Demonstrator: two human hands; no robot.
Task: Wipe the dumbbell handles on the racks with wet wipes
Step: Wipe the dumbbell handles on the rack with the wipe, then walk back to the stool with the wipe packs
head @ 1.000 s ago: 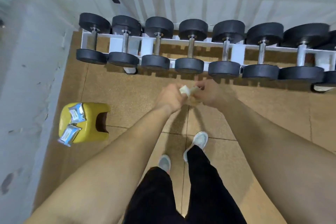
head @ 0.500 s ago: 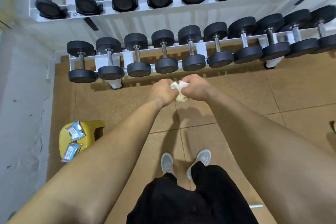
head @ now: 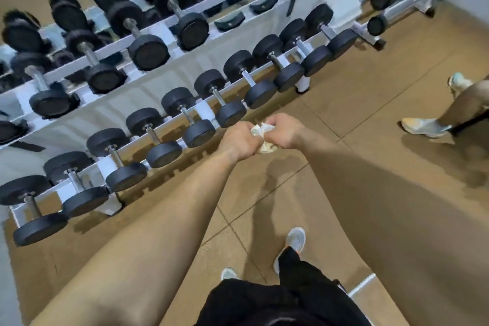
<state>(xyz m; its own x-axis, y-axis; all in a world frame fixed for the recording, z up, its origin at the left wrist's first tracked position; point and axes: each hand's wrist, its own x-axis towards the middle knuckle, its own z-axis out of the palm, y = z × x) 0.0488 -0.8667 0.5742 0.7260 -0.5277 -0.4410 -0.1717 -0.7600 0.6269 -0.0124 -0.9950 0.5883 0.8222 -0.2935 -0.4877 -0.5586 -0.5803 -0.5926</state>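
A crumpled white wet wipe (head: 264,137) is bunched between my two fists, held in front of me above the floor. My left hand (head: 242,141) grips its left side and my right hand (head: 285,130) grips its right side, knuckles up. Just beyond them runs the lower row of black dumbbells (head: 198,132) with steel handles (head: 150,132), resting on the white rack (head: 203,110). A second, upper row of bigger dumbbells (head: 148,51) sits higher on the same rack. Neither hand touches any dumbbell.
Another person's leg and pale shoes (head: 423,127) stand on the brown tiled floor (head: 357,103) at the right. A further rack (head: 383,24) stands at the far right. My own shoes (head: 293,242) and dark shorts are below. A steel bar end (head: 362,286) lies near my right leg.
My view has swung right and tilted, so the racks now run diagonally and the yellow stool has left the view. Both hands still hold the wipe together, working it between them.
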